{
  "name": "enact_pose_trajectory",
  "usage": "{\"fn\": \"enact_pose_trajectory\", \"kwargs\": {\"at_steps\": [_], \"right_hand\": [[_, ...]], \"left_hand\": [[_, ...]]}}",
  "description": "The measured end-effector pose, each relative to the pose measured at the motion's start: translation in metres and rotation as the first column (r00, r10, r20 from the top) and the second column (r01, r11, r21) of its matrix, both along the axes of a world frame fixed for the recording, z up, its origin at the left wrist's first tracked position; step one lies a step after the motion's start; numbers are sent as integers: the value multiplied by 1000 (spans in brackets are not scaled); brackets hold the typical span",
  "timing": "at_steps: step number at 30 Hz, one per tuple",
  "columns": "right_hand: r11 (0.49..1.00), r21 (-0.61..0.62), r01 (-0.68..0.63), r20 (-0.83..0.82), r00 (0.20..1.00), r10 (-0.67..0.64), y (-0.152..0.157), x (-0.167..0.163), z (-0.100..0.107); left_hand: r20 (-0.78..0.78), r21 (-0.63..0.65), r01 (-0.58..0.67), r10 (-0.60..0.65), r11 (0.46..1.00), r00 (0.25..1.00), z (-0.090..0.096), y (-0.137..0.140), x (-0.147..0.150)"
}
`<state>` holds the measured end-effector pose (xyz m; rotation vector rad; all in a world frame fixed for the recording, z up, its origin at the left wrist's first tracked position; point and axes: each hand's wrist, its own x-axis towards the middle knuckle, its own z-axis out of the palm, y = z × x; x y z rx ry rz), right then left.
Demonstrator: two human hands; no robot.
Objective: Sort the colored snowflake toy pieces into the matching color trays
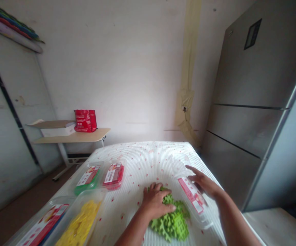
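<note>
A heap of bright green notched pieces [172, 222], some with a lattice pattern, lies on the near part of the table. My left hand [158, 201] rests over the far left side of this heap, fingers spread and thumb apart, touching the pieces. To the right lies a clear plastic box [206, 222] with a pink and white label, its clear lid [180, 160] folded out toward the far side. My right hand [201, 181] is at the box's far right edge, fingers stretched out over it; whether they touch the plastic is hard to tell.
On the left stand clear boxes of green [87, 182], red [114, 181] and yellow pieces [80, 222], plus a labelled box [46, 225] at the near left corner. A side table [96, 135] holds a red bag [85, 120] and white carton [58, 130]. A refrigerator [247, 82] flanks the right.
</note>
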<state>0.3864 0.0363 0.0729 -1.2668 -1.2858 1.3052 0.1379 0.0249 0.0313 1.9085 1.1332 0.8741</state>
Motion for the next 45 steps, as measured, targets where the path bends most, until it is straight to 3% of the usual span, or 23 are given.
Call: {"fn": "enact_pose_trajectory", "kwargs": {"at_steps": [5,8,11,14,17,20,23,26,30,34,39,45], "right_hand": [[964,187,188,1,981,-192,-8,18,27],[901,338,271,-56,962,-268,-19,28,47],[841,463,281,42,940,-338,-35,33,67],[796,571,201,231,891,-391,-51,36,69],[790,599,130,393,812,-432,-65,44,45],[809,580,98,562,671,-484,-77,59,2],[816,578,4,669,571,-477,-87,76,-40],[849,523,-75,772,465,-434,-97,86,-66],[913,386,-132,882,342,-323,-110,91,-74],[951,300,-75,926,262,-271,-114,87,-65],[911,405,-76,894,242,-377,-99,66,-64],[853,498,-159,853,266,-449,-78,66,-106]], "left_hand": [[-47,16,53,-53,998,998,0,-16,-7],[-256,21,75,-67,997,964,5,-26,-11],[-447,42,93,-65,995,892,13,-35,-12],[-471,32,97,-71,995,879,19,-41,-13],[-436,13,92,-77,996,896,21,-45,-15],[-388,25,88,-71,996,919,20,-47,-19],[-363,70,94,-62,993,930,17,-48,-24],[-359,129,90,-38,988,933,14,-47,-26],[-355,212,85,-5,974,935,10,-47,-26],[-361,305,92,26,948,932,4,-49,-29],[-340,399,23,124,917,932,2,-55,-39],[-260,426,-83,210,901,942,7,-70,-58]]}}
